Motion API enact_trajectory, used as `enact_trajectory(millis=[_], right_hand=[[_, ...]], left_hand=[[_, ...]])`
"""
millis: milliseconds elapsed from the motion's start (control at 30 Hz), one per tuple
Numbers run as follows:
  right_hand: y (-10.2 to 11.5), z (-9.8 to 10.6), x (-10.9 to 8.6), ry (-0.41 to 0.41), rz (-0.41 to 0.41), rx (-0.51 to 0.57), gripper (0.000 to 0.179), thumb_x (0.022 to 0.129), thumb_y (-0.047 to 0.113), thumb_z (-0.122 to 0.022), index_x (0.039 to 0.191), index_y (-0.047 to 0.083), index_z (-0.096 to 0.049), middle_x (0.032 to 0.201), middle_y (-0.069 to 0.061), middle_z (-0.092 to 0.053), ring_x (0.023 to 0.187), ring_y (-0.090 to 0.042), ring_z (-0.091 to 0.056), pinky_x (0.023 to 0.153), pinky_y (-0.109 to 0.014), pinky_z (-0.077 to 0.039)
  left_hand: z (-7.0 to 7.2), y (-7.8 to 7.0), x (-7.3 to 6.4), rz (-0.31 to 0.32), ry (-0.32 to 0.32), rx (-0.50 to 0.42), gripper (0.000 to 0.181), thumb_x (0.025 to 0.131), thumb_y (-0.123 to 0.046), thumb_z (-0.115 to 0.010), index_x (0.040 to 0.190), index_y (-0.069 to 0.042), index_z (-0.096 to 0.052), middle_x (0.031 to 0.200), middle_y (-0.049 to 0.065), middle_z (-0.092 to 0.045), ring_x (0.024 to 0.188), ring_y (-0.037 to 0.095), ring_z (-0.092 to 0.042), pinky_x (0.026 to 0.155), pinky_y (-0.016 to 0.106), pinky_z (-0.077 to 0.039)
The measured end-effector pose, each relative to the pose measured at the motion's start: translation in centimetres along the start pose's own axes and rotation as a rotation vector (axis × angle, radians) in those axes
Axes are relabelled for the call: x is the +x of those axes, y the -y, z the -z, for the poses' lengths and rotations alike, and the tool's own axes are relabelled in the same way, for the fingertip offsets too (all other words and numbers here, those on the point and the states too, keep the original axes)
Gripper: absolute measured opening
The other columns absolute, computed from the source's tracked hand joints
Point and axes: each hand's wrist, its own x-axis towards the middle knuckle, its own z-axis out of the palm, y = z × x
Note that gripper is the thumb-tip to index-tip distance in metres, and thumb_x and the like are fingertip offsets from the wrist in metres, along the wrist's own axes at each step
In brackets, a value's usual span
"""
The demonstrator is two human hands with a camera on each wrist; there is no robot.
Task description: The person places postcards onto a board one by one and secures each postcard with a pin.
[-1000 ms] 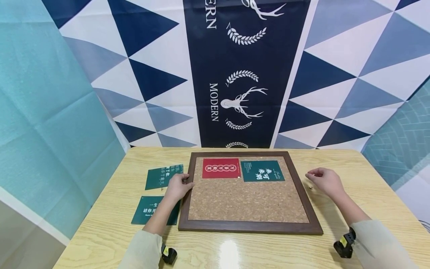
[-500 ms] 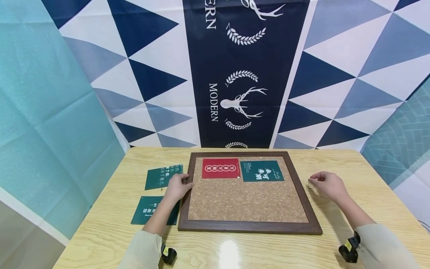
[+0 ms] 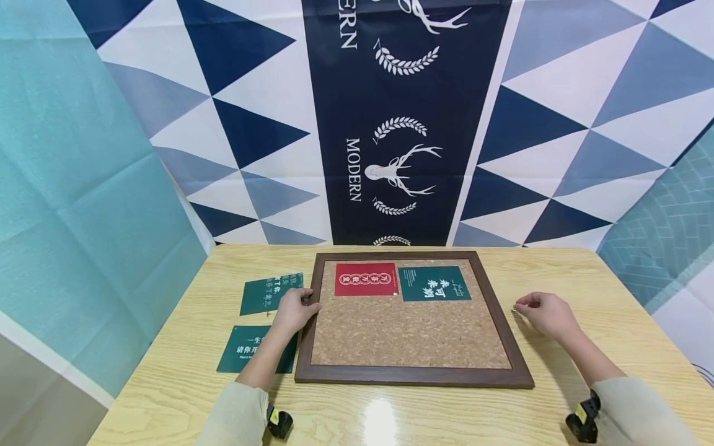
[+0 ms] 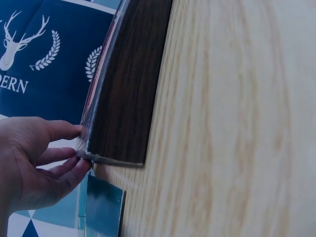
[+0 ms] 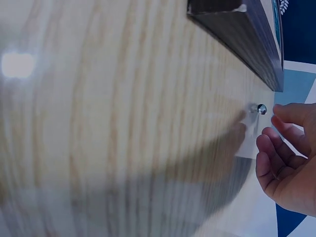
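Observation:
A cork board (image 3: 409, 334) in a dark brown wooden frame lies on the table. A red card (image 3: 365, 279) and a green card (image 3: 435, 283) lie on its far half. My left hand (image 3: 294, 311) holds the frame's left edge; in the left wrist view its thumb and fingertips (image 4: 74, 165) touch the frame's corner (image 4: 123, 98). Just right of the frame, my right hand (image 3: 549, 314) is over a small shiny pushpin (image 5: 261, 109). In the right wrist view, the loosely bent thumb and forefinger are close to the pin, a small gap apart from it.
Two more green cards, an upper one (image 3: 268, 294) and a lower one (image 3: 248, 348), lie left of the board, partly behind the left hand and forearm. A small pin (image 3: 268, 313) is by the upper card. A patterned cloth (image 3: 390, 124) hangs behind the table (image 3: 446, 415).
My right hand has shifted slightly right, then lower, so its fingertips now come down by the pushpin. My left hand and the board have stayed in place.

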Motion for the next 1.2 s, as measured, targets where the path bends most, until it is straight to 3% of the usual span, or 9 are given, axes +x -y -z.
enact_trajectory(millis=[267,600,867,1200], right_hand=[[-0.4,-0.6,0.0,0.011,-0.018,-0.017,0.026,0.090,0.017,-0.057,0.095,-0.007,-0.064,0.086,-0.020,-0.065,0.070,-0.020,-0.054,0.056,-0.027,-0.039],[-0.4,-0.9,0.0,-0.016,0.030,-0.028,0.023,0.088,0.015,-0.059,0.092,-0.007,-0.065,0.085,-0.020,-0.066,0.073,-0.023,-0.059,0.058,-0.029,-0.042],[-0.2,-1.1,0.0,-0.020,0.053,-0.069,0.021,0.087,0.015,-0.060,0.088,-0.006,-0.067,0.077,-0.013,-0.065,0.066,-0.016,-0.052,0.056,-0.028,-0.038],[-0.1,-1.5,0.0,-0.036,0.083,-0.111,0.020,0.087,0.013,-0.059,0.087,-0.006,-0.067,0.075,-0.013,-0.064,0.065,-0.017,-0.053,0.055,-0.029,-0.039]], left_hand=[[0.0,0.1,0.0,-0.004,0.004,0.007,0.045,0.086,-0.017,-0.067,0.125,0.003,-0.056,0.120,0.020,-0.058,0.102,0.028,-0.057,0.084,0.041,-0.052],[0.0,0.1,0.0,0.001,0.013,0.003,0.045,0.087,-0.017,-0.067,0.125,0.003,-0.056,0.122,0.020,-0.056,0.104,0.029,-0.056,0.083,0.041,-0.052],[0.1,0.1,0.1,-0.001,0.009,-0.005,0.044,0.086,-0.017,-0.067,0.124,0.004,-0.057,0.120,0.019,-0.057,0.099,0.027,-0.057,0.080,0.040,-0.052],[-0.1,0.1,-0.1,0.001,-0.006,0.000,0.044,0.086,-0.016,-0.066,0.125,0.003,-0.057,0.122,0.019,-0.056,0.102,0.028,-0.057,0.080,0.039,-0.053]])
